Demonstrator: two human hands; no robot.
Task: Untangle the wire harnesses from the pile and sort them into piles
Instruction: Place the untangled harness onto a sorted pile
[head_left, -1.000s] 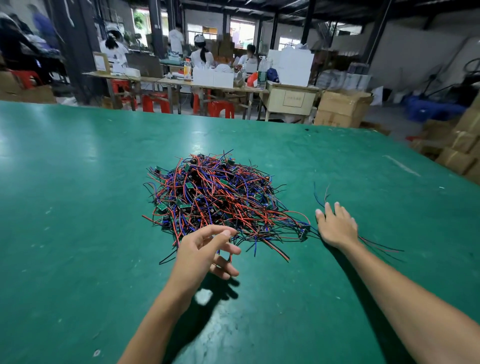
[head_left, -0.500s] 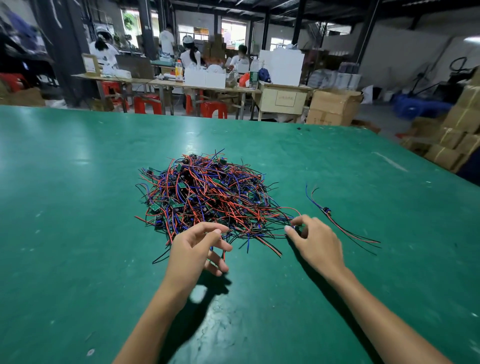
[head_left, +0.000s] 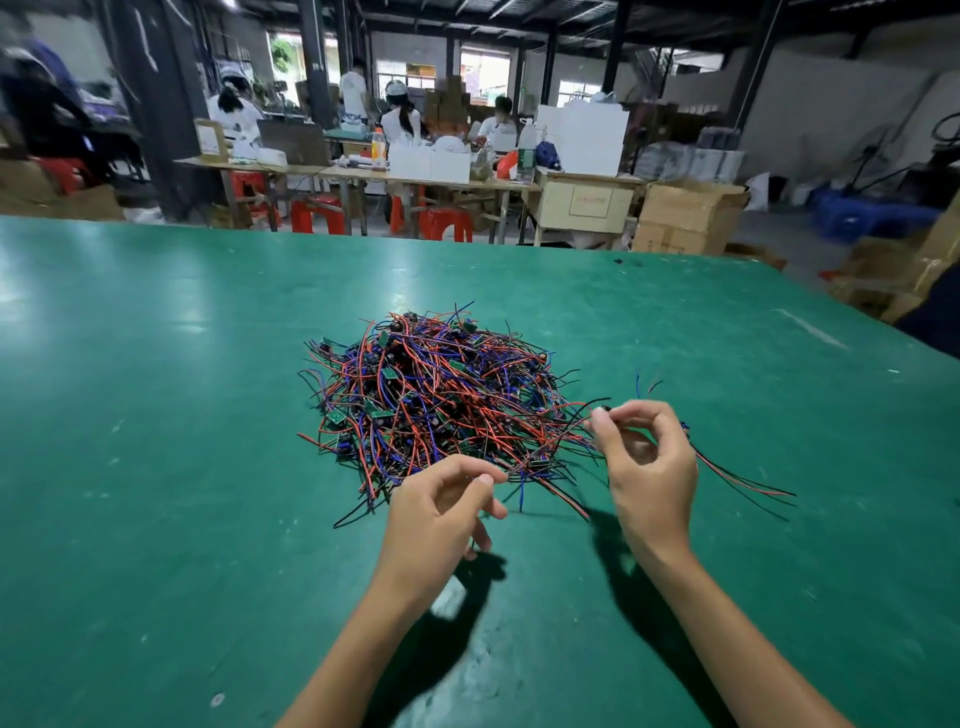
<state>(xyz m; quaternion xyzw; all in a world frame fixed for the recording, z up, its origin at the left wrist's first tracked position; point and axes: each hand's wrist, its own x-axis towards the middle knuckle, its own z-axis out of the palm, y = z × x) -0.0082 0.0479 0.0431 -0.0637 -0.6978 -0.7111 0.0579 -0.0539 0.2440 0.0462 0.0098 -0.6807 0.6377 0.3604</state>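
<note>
Wire harnesses (head_left: 431, 400) lie in a tangled heap of red, blue and black leads with small green boards, near the middle of the green table (head_left: 156, 415), closer to its far edge than to the near one. Both hands are raised just in front of the heap. The right hand (head_left: 649, 467) pinches one wire between thumb and forefinger; that wire (head_left: 550, 444) runs leftward to the left hand (head_left: 441, 509), whose thumb and forefinger pinch its other end. A separated harness (head_left: 737, 475) lies on the table just right of the right hand, apart from the heap.
</note>
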